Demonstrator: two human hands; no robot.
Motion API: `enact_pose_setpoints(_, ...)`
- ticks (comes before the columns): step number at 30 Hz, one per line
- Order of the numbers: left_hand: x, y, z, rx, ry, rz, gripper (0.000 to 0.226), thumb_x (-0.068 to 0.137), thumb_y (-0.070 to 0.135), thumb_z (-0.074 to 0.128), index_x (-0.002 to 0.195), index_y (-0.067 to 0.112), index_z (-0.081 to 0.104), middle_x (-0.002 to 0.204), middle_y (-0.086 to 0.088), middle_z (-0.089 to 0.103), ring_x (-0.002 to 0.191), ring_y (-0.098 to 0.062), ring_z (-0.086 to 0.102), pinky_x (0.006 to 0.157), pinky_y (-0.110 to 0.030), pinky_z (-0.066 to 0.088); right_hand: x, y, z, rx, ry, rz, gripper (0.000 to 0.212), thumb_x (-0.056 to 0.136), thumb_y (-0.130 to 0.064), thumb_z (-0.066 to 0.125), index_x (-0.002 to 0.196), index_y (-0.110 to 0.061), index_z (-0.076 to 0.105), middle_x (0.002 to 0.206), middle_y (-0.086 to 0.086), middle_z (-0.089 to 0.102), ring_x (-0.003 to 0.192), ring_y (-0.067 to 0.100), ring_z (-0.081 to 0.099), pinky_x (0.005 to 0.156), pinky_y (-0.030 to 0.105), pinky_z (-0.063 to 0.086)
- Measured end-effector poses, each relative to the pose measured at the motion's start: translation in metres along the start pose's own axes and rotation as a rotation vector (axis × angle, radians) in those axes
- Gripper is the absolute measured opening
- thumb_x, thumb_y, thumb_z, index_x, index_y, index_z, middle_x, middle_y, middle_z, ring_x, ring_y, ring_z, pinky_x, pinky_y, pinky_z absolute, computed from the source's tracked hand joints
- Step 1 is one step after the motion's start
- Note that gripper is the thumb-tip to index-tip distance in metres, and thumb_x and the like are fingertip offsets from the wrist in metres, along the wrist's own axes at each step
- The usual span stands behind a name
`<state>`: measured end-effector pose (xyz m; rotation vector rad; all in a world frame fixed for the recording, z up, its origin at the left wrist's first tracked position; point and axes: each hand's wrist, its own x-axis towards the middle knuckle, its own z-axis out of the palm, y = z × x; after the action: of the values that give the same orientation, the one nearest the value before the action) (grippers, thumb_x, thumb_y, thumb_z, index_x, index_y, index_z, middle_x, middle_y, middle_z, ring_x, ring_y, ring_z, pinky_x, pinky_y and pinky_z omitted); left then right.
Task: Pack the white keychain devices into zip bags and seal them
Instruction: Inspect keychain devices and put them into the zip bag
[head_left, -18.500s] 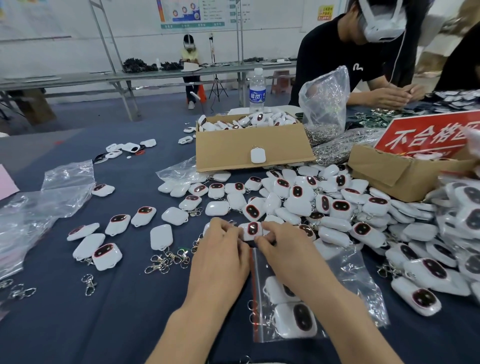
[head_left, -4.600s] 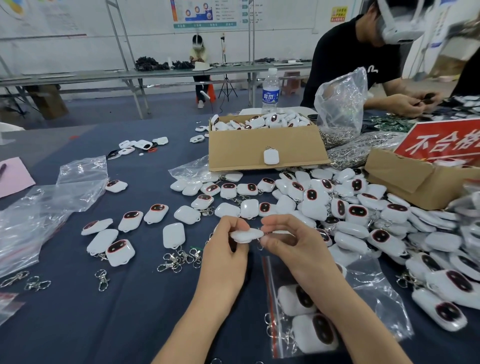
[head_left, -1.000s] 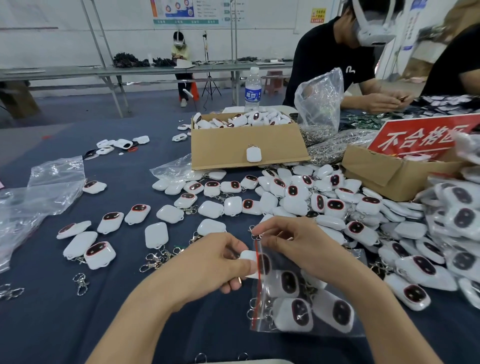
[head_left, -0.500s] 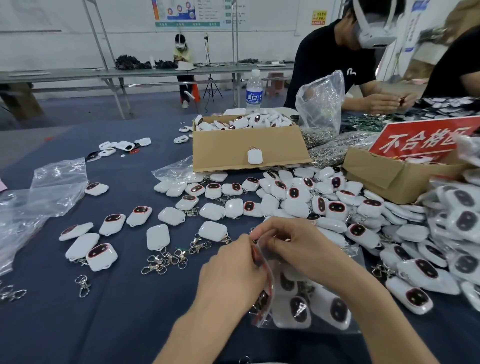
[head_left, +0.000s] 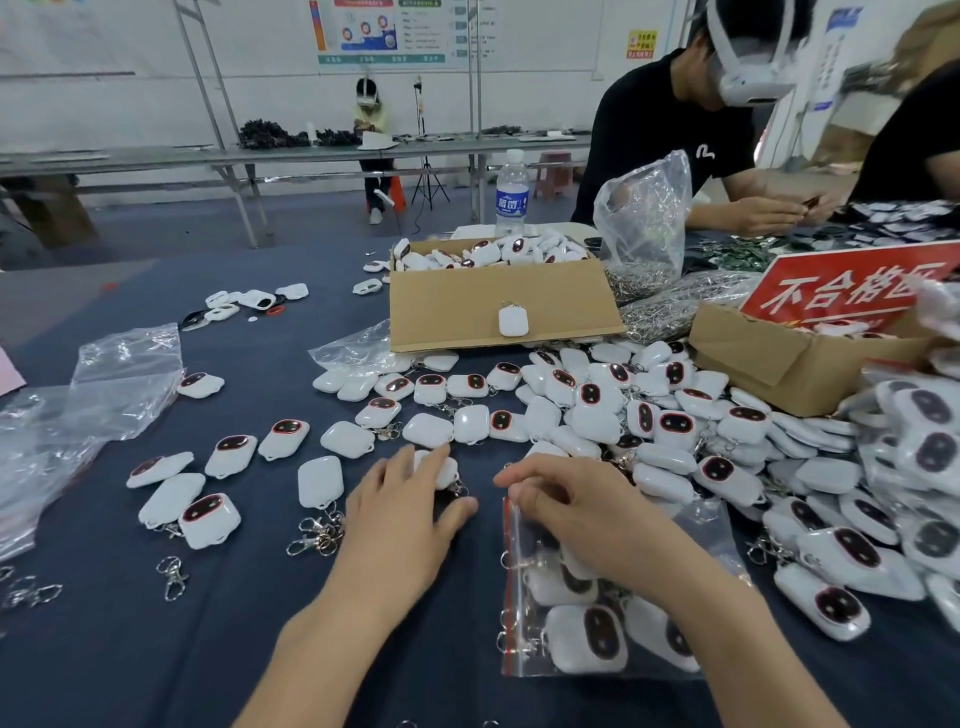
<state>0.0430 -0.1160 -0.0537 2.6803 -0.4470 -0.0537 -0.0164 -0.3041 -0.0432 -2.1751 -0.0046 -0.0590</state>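
Far left: crumpled clear plastic (head_left: 88, 405) spread toward the counter (head_left: 208, 649) edge. Next, scattered devices (head_left: 210, 519) lying apart in loose rows, a tangle of clips (head_left: 317, 535) just beside them, bare blue cloth in front down to the near edge. Then the left hand (head_left: 400, 525), flat and spread, fingertips resting on one loose device (head_left: 441, 470), thumb out to the side, nothing gripped. A narrow bare strip between the hands. Then the right hand (head_left: 571, 512), fingers curled, pinching the top corner of the bag (head_left: 587, 634); bag lying flat on the counter, red-striped edge to the left, several devices inside. Behind the hands, an open box (head_left: 498, 306) heaped with devices, a bottle (head_left: 511, 195) past it. Right: a dense pile (head_left: 623, 415) crowding the bag's far and right sides and running off the right edge, a second box (head_left: 789, 364) with a red sign (head_left: 852, 286) behind.
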Motion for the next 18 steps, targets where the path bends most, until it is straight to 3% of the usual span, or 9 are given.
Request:
enact_pose_setpoints(2, 0.0, -0.006, 0.006, 0.005, 0.081, 0.005, 0.052, 0.099, 0.056, 0.05, 0.148, 0.041, 0.04, 0.15, 0.01, 0.04, 0.14, -0.019, 0.032, 0.115, -0.035, 0.022, 0.0, 0.0, 0.003, -0.022, 0.006, 0.0, 0.018, 0.102, -0.03, 0.056, 0.114, -0.036, 0.069, 0.076, -0.027, 0.063, 0.062, -0.005, 0.055, 0.062, 0.009, 0.044)
enact_pose_setpoints(5, -0.002, -0.003, 0.004, -0.035, 0.165, 0.051, 0.043, 0.093, 0.065, 0.045, 0.13, 0.046, 0.054, 0.123, 0.012, 0.049, 0.118, -0.018, 0.048, 0.105, -0.032, 0.033, 0.001, -0.002, 0.004, -0.028, 0.021, 0.008, 0.027, 0.101, -0.04, 0.056, 0.127, -0.042, 0.06, 0.102, -0.021, 0.064, 0.077, -0.006, 0.06, 0.069, 0.009, 0.047)
enact_pose_setpoints(8, -0.006, 0.004, -0.005, -0.241, 0.123, 0.145, 0.046, 0.081, 0.08, 0.033, 0.107, 0.05, 0.056, 0.098, 0.02, 0.05, 0.092, -0.009, 0.057, 0.081, -0.03, 0.048, 0.0, -0.006, 0.001, 0.025, 0.022, -0.015, 0.038, 0.096, -0.052, 0.057, 0.134, -0.05, 0.051, 0.118, -0.026, 0.058, 0.087, -0.009, 0.061, 0.07, 0.008, 0.048)
enact_pose_setpoints(11, -0.008, 0.009, -0.013, -0.384, 0.108, 0.2, 0.031, 0.083, 0.074, 0.04, 0.101, 0.05, 0.046, 0.082, 0.032, 0.06, 0.073, 0.002, 0.057, 0.06, -0.019, 0.038, 0.0, -0.013, -0.003, 0.084, 0.057, -0.062, 0.039, 0.086, -0.059, 0.061, 0.123, -0.046, 0.062, 0.107, -0.026, 0.066, 0.089, -0.006, 0.062, 0.073, 0.009, 0.048)
enact_pose_setpoints(14, -0.008, 0.016, -0.017, -0.75, 0.139, 0.134, 0.036, 0.077, 0.068, 0.055, 0.102, 0.042, 0.056, 0.08, 0.025, 0.066, 0.067, 0.003, 0.057, 0.066, -0.019, 0.044, 0.003, -0.017, -0.006, 0.186, 0.123, -0.077, 0.02, 0.087, -0.04, 0.073, 0.105, -0.033, 0.07, 0.092, -0.011, 0.073, 0.08, 0.003, 0.064, 0.072, 0.012, 0.049)
enact_pose_setpoints(16, -0.008, 0.019, -0.019, -0.942, 0.17, 0.137, 0.032, 0.077, 0.063, 0.059, 0.096, 0.038, 0.068, 0.076, 0.021, 0.067, 0.066, 0.006, 0.057, 0.067, -0.011, 0.045, 0.004, -0.016, -0.005, 0.201, 0.133, -0.079, 0.009, 0.089, -0.025, 0.075, 0.092, -0.032, 0.07, 0.087, -0.008, 0.074, 0.08, 0.005, 0.066, 0.072, 0.011, 0.048)
enact_pose_setpoints(18, -0.008, 0.019, -0.018, -0.989, 0.127, 0.177, 0.024, 0.084, 0.058, 0.06, 0.097, 0.042, 0.072, 0.082, 0.02, 0.072, 0.073, 0.005, 0.062, 0.069, -0.006, 0.045, 0.003, -0.015, -0.002, 0.161, 0.09, -0.06, 0.009, 0.089, -0.029, 0.076, 0.085, -0.034, 0.069, 0.085, -0.012, 0.073, 0.079, 0.0, 0.065, 0.074, 0.013, 0.048)
